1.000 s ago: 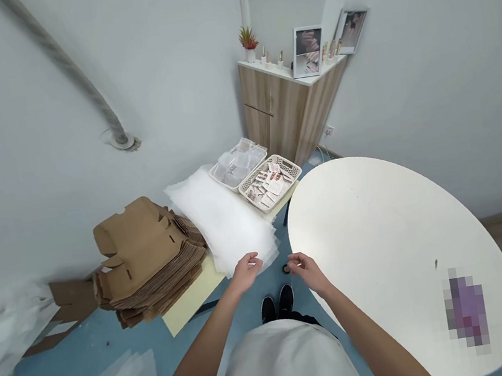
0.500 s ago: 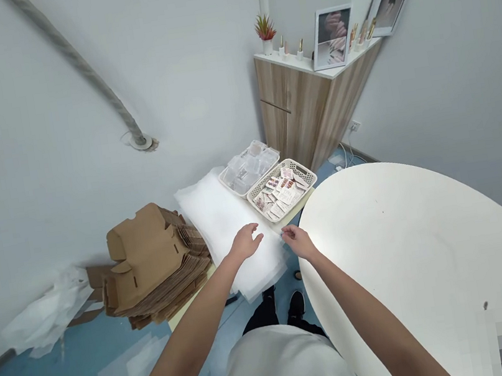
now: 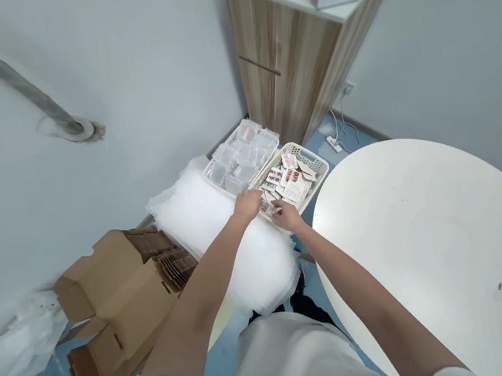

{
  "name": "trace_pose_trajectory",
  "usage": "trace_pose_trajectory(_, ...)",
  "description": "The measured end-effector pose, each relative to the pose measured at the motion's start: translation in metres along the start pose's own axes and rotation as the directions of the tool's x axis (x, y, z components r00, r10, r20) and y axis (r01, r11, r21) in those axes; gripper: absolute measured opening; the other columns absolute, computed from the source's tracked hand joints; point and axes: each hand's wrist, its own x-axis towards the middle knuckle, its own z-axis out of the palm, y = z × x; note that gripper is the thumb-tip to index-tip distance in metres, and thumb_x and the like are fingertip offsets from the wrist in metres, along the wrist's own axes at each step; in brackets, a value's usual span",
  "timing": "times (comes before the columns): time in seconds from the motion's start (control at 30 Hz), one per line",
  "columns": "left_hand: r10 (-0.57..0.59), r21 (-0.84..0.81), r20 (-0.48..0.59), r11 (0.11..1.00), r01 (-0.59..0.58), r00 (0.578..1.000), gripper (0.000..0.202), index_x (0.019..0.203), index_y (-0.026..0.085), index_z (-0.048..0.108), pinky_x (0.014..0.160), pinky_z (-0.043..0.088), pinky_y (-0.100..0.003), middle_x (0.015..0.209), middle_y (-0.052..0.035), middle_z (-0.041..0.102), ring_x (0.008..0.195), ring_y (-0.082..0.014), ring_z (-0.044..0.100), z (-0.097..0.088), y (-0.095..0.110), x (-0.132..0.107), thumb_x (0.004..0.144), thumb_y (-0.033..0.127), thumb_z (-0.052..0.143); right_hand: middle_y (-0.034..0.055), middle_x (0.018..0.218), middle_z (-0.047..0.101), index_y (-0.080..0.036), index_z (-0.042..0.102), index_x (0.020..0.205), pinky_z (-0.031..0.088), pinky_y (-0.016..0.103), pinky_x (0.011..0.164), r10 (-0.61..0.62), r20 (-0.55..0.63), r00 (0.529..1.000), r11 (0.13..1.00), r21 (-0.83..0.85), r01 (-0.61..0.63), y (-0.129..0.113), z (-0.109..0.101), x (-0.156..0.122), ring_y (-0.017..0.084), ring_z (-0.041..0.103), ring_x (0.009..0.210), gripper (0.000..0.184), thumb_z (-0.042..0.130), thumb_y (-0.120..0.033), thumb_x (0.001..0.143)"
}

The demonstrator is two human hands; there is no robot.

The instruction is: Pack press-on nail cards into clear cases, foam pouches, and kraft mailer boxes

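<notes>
Both hands have come to the near end of a cream plastic basket [image 3: 323, 172] filled with small printed cards [image 3: 296, 189]. My left hand [image 3: 248, 206] is at its left corner, with the fingers curled in. My right hand [image 3: 287, 216] bends over the front rim, thumb and fingers drawn together. Small packets or cards lie between the two hands, but whether either hand grips one is too small to make out. Behind on the left stands a second basket [image 3: 209, 174] with several clear plastic boxes [image 3: 243, 158]. Under my forearms lies a stack of white foam sheets [image 3: 192, 206].
Flattened brown cardboard boxes [image 3: 125, 294] are piled at the left, beside white plastic sheeting [image 3: 23, 338]. A round white table [image 3: 424, 212] curves along my right. Beyond the baskets stands a wood-grain cabinet [image 3: 287, 50], with a power strip [image 3: 334, 143] on the floor near it.
Both hands have moved forward from above the foam sheets to the card basket, and the left fingers have curled in. The view has tilted down and come closer to the baskets.
</notes>
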Motion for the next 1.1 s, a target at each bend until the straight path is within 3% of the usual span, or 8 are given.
trace_pose_trajectory(0.17,0.055,0.006,0.105,0.998,-0.056,0.993,0.019,0.080,0.015,0.062,0.090,0.024,-0.044,0.087,-0.0123,0.060,0.099,-0.0295,0.050,0.009,-0.006,0.022,0.075,0.010,0.045,0.0033,0.085,0.063,-0.021,0.057,0.097,0.042,0.027,0.067,0.059,0.014,0.998,0.996,-0.064,-0.058,-0.002,0.017,0.021,0.015,0.055,0.069,0.032,0.050,-0.013,0.067)
trace_pose_trajectory(0.33,0.064,0.077,0.146,0.994,-0.076,0.987,0.021,0.078,0.015,0.061,0.090,0.025,-0.042,0.086,-0.0104,0.061,0.093,-0.0245,0.054,0.008,-0.011,0.027,0.076,0.008,0.042,0.0003,0.070,0.060,-0.020,0.059,0.081,0.040,0.026,0.064,0.056,-0.026,0.998,0.995,-0.086,-0.058,-0.002,0.021,0.032,0.013,0.051,0.064,0.019,0.044,-0.014,0.071)
trace_pose_trajectory(0.53,-0.031,-0.267,0.004,0.963,0.031,1.000,0.015,0.081,0.019,0.061,0.080,0.037,-0.033,0.084,-0.0057,0.062,0.085,-0.0197,0.055,0.000,-0.021,0.020,0.078,0.018,0.046,0.0027,0.080,0.061,-0.018,0.058,0.090,0.044,0.027,0.069,0.031,-0.139,0.990,0.976,0.219,0.000,-0.002,0.000,0.041,0.013,0.054,0.071,0.020,0.049,-0.024,0.073)
trace_pose_trajectory(0.6,-0.110,-0.492,-0.019,0.867,0.087,0.994,0.012,0.081,0.018,0.060,0.074,0.041,-0.029,0.079,-0.0037,0.062,0.078,-0.0166,0.056,0.001,-0.024,0.016,0.077,0.020,0.049,0.0047,0.087,0.061,-0.017,0.056,0.096,0.045,0.028,0.071,0.042,-0.209,0.977,0.948,0.316,0.027,0.000,-0.008,0.038,0.014,0.055,0.075,0.027,0.053,-0.028,0.072)
trace_pose_trajectory(0.7,-0.270,-0.791,0.033,0.581,0.191,0.962,0.012,0.081,0.016,0.059,0.067,0.043,-0.026,0.072,-0.0019,0.061,0.067,-0.0129,0.057,0.005,-0.022,0.009,0.074,0.024,0.054,0.0060,0.092,0.060,-0.018,0.055,0.098,0.046,0.031,0.074,0.086,-0.277,0.957,0.910,0.413,0.037,0.003,-0.015,0.028,0.014,0.055,0.077,0.032,0.058,-0.033,0.069)
trace_pose_trajectory(0.83,-0.329,-0.940,0.165,0.234,0.250,0.930,0.018,0.079,0.014,0.058,0.065,0.044,-0.025,0.069,-0.0008,0.060,0.063,-0.0102,0.057,0.012,-0.011,-0.001,0.068,0.028,0.062,0.0044,0.085,0.060,-0.019,0.053,0.097,0.047,0.031,0.074,0.139,-0.238,0.961,0.809,0.587,0.029,0.008,-0.016,0.014,0.014,0.056,0.075,0.035,0.062,-0.035,0.067)
trace_pose_trajectory(0.93,-0.332,-0.958,0.197,0.134,0.253,0.922,0.021,0.079,0.014,0.057,0.064,0.044,-0.024,0.068,-0.0003,0.060,0.061,-0.0092,0.058,0.017,-0.001,-0.006,0.065,0.028,0.065,0.0023,0.081,0.059,-0.020,0.052,0.096,0.048,0.032,0.072,0.156,-0.196,0.968,0.743,0.669,0.015,0.011,-0.017,0.006,0.013,0.057,0.071,0.038,0.064,-0.036,0.064)
trace_pose_trajectory(1.1,-0.305,-0.962,0.226,0.082,0.262,0.925,0.023,0.078,0.014,0.056,0.065,0.045,-0.025,0.067,0.0002,0.059,0.062,-0.0088,0.059,0.023,0.014,-0.014,0.064,0.028,0.067,0.0006,0.080,0.058,-0.020,0.052,0.096,0.049,0.030,0.068,0.163,-0.177,0.971,0.714,0.700,0.008,0.013,-0.022,-0.008,0.011,0.056,0.066,0.043,0.068,-0.036,0.060)
